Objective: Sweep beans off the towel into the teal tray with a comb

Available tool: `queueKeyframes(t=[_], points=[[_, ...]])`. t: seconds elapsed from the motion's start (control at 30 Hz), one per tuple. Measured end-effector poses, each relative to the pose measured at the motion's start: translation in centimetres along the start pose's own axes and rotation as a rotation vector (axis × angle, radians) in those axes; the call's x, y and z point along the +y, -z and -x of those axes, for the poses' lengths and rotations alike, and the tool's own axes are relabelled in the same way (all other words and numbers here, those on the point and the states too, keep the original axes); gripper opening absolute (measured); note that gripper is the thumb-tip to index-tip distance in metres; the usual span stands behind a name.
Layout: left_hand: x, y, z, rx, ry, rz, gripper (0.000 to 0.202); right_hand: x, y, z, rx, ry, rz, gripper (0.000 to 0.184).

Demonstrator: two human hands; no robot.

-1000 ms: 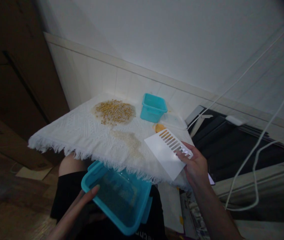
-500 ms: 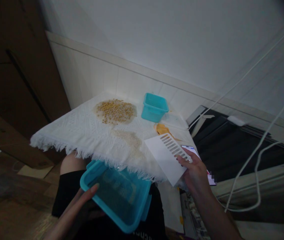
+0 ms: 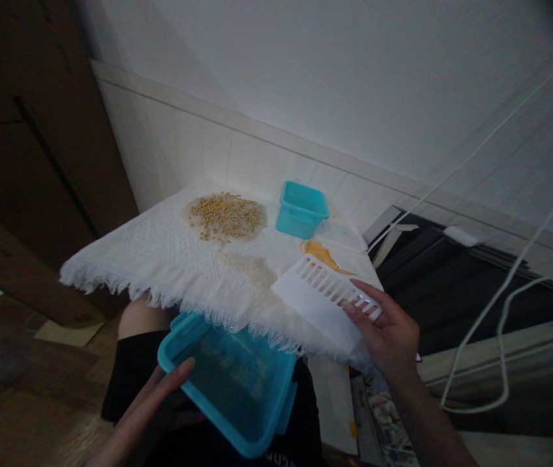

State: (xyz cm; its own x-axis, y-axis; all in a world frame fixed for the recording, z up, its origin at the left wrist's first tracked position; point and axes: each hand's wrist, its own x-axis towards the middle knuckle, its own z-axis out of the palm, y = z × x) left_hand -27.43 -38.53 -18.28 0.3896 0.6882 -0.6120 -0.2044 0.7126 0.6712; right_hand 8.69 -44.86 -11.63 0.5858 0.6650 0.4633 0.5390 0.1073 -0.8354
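Note:
My left hand (image 3: 162, 389) grips the near-left rim of a blue plastic container (image 3: 251, 441), thumb over the edge, at the fringed front of the table. Pale grains show inside it. In my right hand (image 3: 386, 327) is a white slotted scraper (image 3: 305, 292) with a flat blade, held over the right front of the white cloth (image 3: 150, 250). To the blade's left lies a thin spread of pale grains (image 3: 257, 275). Farther back sits a pile of yellow beans (image 3: 227, 214) mixed with pale grains.
A smaller turquoise tub (image 3: 300, 211) stands at the back near the wall. An orange-yellow item (image 3: 322, 253) lies beside the scraper. White cables (image 3: 504, 337) hang at the right, before dark flat panels (image 3: 446, 279). Large brown boxes (image 3: 23, 162) stand at the left.
The scraper has turned and shifted slightly left, its blade now lying flatter toward the cloth. My right hand has moved over the phone, mostly covering it. The left hand and container have barely moved.

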Motion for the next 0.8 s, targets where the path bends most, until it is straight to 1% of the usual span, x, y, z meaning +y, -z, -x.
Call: queueKeyframes(t=[0.13, 0.23, 0.37, 0.43, 0.5, 0.6, 0.7, 0.8], points=[[0.0, -0.2, 0.1, -0.001, -0.001, 0.013, 0.11, -0.7, -0.1, -0.4, -0.049, 0.14, 0.125, 0.036], [0.1, -0.2, 0.1, 0.004, 0.021, 0.014, 0.108, -0.9, 0.1, -0.2, -0.055, 0.233, 0.22, 0.032], [0.4, -0.2, -0.2, 0.007, 0.034, 0.021, 0.108, -1.8, 0.0, 1.6, -0.039, 0.295, 0.392, 0.03], [0.4, -0.2, -0.4, 0.023, 0.045, 0.024, 0.106, -2.6, -0.2, 2.7, -0.041, 0.355, 0.457, 0.028], [0.3, -0.1, -0.6, 0.042, 0.062, 0.029, 0.104, -3.6, -0.2, 3.8, -0.067, 0.45, 0.499, 0.026], [-0.1, 0.0, -0.9, 0.067, 0.075, 0.03, 0.106, -4.8, 0.1, 5.1, -0.138, 0.559, 0.545, 0.033], [-0.4, -0.1, -0.8, 0.077, 0.073, 0.025, 0.113, -5.2, 0.6, 5.1, -0.197, 0.557, 0.593, 0.034], [-0.2, -0.5, -0.3, 0.075, 0.073, 0.016, 0.119, -4.5, 0.2, 3.7, -0.194, 0.52, 0.57, 0.028]])
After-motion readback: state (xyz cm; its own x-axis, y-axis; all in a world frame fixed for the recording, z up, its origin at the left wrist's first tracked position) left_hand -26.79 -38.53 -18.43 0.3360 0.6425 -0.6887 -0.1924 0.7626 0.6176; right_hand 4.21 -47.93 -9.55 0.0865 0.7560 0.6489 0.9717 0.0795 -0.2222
